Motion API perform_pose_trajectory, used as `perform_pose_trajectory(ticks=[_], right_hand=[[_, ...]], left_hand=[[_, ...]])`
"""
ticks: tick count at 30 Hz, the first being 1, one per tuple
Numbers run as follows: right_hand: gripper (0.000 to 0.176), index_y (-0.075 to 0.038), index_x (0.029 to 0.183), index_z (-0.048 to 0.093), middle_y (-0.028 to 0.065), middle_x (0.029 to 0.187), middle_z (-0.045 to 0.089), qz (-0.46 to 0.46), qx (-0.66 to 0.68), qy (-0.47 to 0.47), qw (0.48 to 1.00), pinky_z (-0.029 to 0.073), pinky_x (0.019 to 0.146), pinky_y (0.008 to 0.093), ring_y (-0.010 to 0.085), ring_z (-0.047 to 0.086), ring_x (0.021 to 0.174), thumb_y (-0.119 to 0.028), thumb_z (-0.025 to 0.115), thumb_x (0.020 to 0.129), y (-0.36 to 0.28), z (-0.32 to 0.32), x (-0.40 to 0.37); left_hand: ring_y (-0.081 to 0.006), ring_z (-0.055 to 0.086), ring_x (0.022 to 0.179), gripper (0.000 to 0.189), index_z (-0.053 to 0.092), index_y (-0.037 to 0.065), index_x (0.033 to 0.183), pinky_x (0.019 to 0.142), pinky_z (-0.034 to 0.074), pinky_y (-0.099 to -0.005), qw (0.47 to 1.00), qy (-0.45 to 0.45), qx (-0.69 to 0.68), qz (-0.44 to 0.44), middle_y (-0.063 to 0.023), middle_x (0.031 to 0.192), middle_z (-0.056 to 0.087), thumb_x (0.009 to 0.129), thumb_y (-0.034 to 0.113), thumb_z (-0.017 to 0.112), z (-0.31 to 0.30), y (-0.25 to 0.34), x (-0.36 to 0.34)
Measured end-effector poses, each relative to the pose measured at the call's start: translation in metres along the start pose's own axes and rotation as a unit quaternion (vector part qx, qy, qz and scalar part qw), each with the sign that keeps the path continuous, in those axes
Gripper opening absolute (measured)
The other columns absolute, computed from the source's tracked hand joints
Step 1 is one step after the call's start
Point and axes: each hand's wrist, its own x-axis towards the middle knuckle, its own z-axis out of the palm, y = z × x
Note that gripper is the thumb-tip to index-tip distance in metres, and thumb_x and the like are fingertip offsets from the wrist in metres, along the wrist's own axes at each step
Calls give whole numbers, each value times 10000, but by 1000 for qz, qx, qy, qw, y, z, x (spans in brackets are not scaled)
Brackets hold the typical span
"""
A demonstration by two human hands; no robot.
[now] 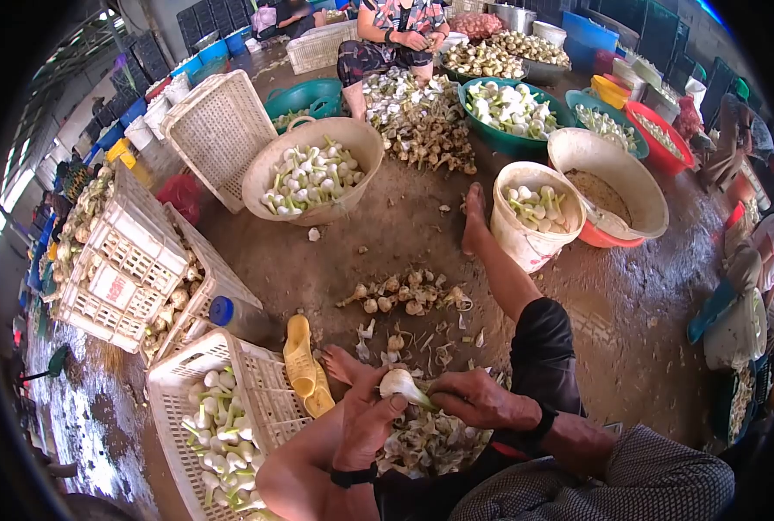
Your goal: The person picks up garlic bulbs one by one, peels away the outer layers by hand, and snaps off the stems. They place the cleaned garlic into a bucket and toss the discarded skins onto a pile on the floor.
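My left hand (368,418) grips the round end of a white garlic bulb (401,385) at the lower middle, between thumb and fingers. At the bulb's green stem is my right hand (482,399), its fingers closed on the stem. Loose peelings (435,443) lie below both hands, between the legs. A small pile of unpeeled garlic (409,293) rests on the floor beyond them. Left of my left hand, a white crate (270,391) holds cleaned bulbs with green stems (224,434).
Yellow sandals (300,356) and a blue-lidded jar (239,318) stand beside the crate. Farther out are stacked crates (131,260), a beige basin (352,156) of garlic, a white bucket (526,234) and a green basin (500,130). Another person (396,35) sits behind a garlic heap (417,122).
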Motion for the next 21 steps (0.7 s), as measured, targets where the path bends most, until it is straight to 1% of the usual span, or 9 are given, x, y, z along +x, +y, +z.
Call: perform_pose_trajectory(ticks=[2, 4, 6, 8, 11, 14, 17, 19, 21], right_hand=[[156, 17, 994, 620, 185, 785, 632, 16, 9, 0, 1000, 498, 618, 419, 351, 653, 708, -104, 613, 896, 0, 0, 0], [135, 16, 947, 605, 184, 781, 611, -43, -45, -7, 998, 491, 625, 437, 376, 637, 719, -98, 614, 877, 4, 3, 1], [124, 15, 919, 591, 184, 774, 599, -44, -54, -21, 997, 485, 625, 448, 384, 628, 718, -93, 616, 865, 5, 3, 3], [117, 14, 892, 577, 184, 766, 587, -45, -63, -36, 996, 480, 626, 459, 391, 620, 716, -88, 618, 854, 6, 3, 2], [117, 13, 858, 554, 184, 754, 568, -37, -66, -46, 996, 470, 625, 470, 401, 605, 711, -85, 617, 846, 6, 4, 2], [110, 12, 848, 549, 185, 749, 566, -33, -69, -46, 996, 466, 617, 470, 412, 600, 708, -79, 609, 842, 4, 3, 1], [114, 19, 873, 560, 183, 747, 575, -19, -65, -60, 996, 473, 614, 442, 369, 613, 688, -91, 588, 861, 5, 1, -1], [173, 30, 946, 587, 152, 732, 591, 71, 46, -86, 993, 478, 608, 397, 275, 615, 657, -136, 557, 908, 7, -1, -2], [224, 32, 980, 595, 132, 724, 594, 101, 96, -80, 987, 475, 604, 375, 230, 605, 652, -182, 546, 939, 0, -3, -3]], left_hand=[[-151, 624, 925, 577, 535, -65, 1279, 812, 532, -271, 1000, 1, 18, -18, -85, 1072, 638, 793, 115, 787, 0, -1, 0], [-143, 623, 914, 573, 538, -60, 1278, 808, 532, -265, 999, 7, 47, -22, -80, 1066, 639, 797, 125, 787, 1, -1, 0], [-135, 622, 903, 570, 541, -56, 1278, 803, 532, -259, 997, 13, 76, -26, -76, 1060, 639, 801, 135, 787, 1, -1, 0], [-125, 617, 886, 542, 549, -49, 1271, 798, 532, -250, 991, -15, 123, -57, -69, 1048, 640, 817, 139, 776, -2, 0, 1], [-116, 610, 884, 522, 551, -47, 1272, 785, 536, -250, 984, -33, 167, -47, -67, 1039, 639, 832, 135, 764, -11, -6, 3], [-114, 612, 885, 514, 550, -49, 1274, 789, 530, -248, 990, -34, 119, -71, -66, 1054, 641, 841, 135, 757, -4, -1, 0], [-109, 612, 890, 521, 547, -51, 1280, 785, 522, -240, 994, -38, 81, -65, -61, 1061, 642, 846, 148, 755, -7, -6, 1], [-113, 614, 899, 527, 540, -53, 1286, 784, 521, -242, 995, -46, 62, -56, -63, 1060, 644, 851, 156, 751, -8, -7, 1], [-117, 615, 908, 534, 533, -55, 1293, 783, 520, -244, 997, -54, 44, -46, -64, 1060, 646, 856, 163, 747, -7, -5, 0]])
